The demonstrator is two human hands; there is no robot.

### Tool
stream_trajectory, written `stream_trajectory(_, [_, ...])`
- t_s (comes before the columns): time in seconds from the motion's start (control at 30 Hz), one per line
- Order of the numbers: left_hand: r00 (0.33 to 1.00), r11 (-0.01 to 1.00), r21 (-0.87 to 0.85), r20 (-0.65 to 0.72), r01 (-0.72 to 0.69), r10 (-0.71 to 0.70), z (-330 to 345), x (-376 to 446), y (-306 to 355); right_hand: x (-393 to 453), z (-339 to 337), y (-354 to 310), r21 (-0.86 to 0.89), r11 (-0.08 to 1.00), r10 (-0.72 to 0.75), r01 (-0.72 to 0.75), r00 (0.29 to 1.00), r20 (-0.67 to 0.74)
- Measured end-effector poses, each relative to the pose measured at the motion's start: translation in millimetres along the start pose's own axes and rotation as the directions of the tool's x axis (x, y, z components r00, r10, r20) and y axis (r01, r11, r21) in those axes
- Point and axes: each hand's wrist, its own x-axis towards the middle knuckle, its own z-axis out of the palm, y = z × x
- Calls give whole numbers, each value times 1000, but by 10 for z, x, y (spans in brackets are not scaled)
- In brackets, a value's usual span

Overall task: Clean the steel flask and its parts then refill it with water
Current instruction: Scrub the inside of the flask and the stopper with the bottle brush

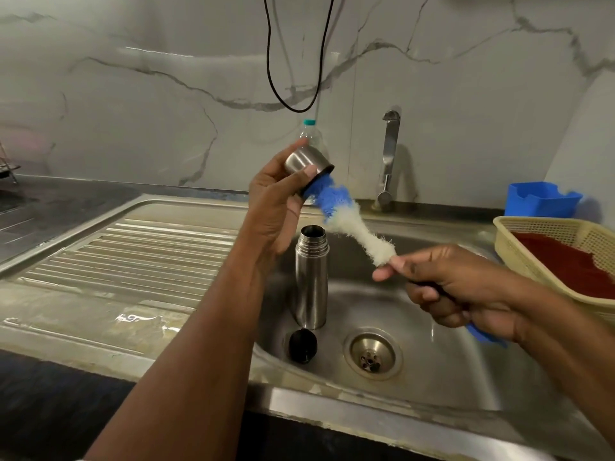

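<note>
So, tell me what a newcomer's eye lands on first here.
The blue-and-white bottle brush, held by the right hand, with its tip pushed into the steel flask cap that the left hand grips above the sink. Below, the open steel flask stands upright in the basin, its black stopper lying beside it.

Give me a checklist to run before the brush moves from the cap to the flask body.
1. Left hand grips steel cap firmly: ok.
2. Right hand holds bottle brush by its handle: ok.
3. Brush withdrawn from the cap: not ok, blue tip sits in its mouth.
4. Flask body upright in sink, mouth open: ok.
5. Black stopper out of the way: ok, lies beside the flask base.
6. Cap interior clean: cannot tell.
</note>
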Motion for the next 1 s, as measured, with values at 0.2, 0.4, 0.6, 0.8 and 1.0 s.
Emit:
stream_trajectory(0.2, [936, 943, 294, -349, 155, -45, 139, -105, -69, 22, -78, 180, -976, 204, -853, 71, 502, -141])
stream_trajectory(0.4, [943, 976, 78, -284, 204, -175, 158, -67, 27, 71, -115, 101, -524, 811, -390, 261, 909, -150])
stream_trajectory(0.6, [983, 988, -77, -114, 133, -141, 40, -46, 89, 16, -162, 59, -592, 717, -557, 368, 813, -168])
stream_trajectory(0.8, [952, 971, 197, -296, 138, -75, 130, -17, -92, 4, -168, 110, -956, 252, -866, 149, 477, -154])
stream_trajectory(1.0, [894, 994, 101, -447, 46, 5, 79, -55, -144, 39, -100, 19, -545, 753, -509, 368, 851, -128])
